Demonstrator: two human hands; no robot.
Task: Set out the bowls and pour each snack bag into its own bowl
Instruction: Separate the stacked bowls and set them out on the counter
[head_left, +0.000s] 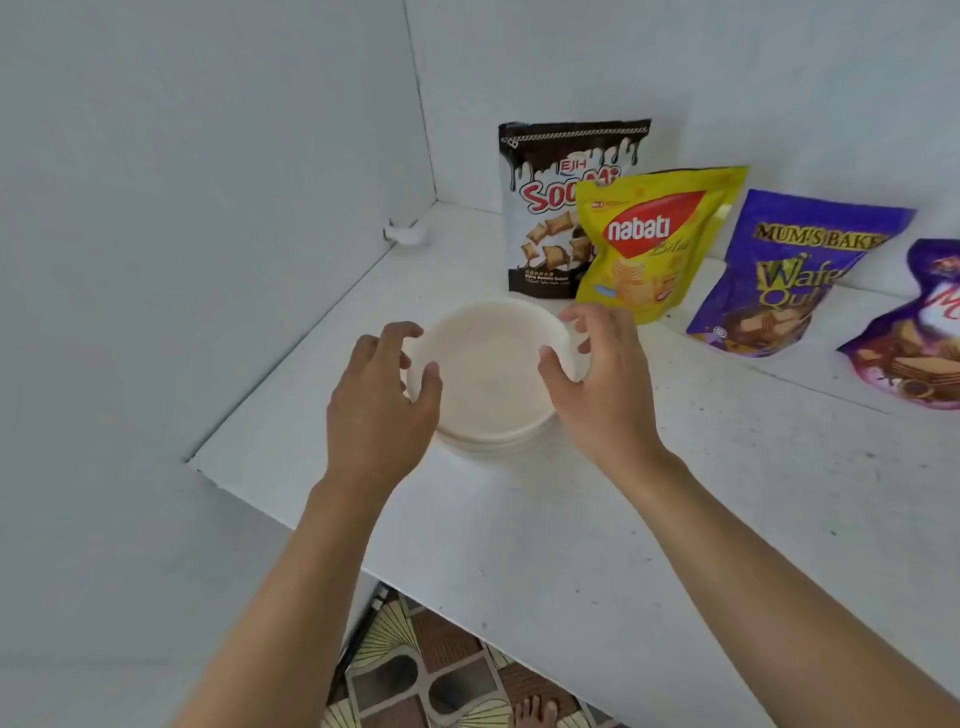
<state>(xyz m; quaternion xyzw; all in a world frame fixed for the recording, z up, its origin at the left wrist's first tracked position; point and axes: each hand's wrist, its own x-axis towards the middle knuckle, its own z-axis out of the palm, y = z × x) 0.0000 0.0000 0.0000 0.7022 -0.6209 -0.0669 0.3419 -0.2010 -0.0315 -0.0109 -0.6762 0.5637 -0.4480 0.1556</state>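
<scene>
Head view: bowls (488, 379) look light, stiff, slick and nested, so lift by the rim; left hand (384, 395) pinches it at 9 o'clock, right hand (597, 384) at 3.

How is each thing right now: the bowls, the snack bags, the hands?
bowl stack, nested, empty on top.
left hand, grips the stack's left rim.
right hand, grips the stack's right rim.
black bag, upright, closed.
yellow bag, upright, closed.
purple bag, upright, closed.
far-right bag, partly out of frame.
</scene>
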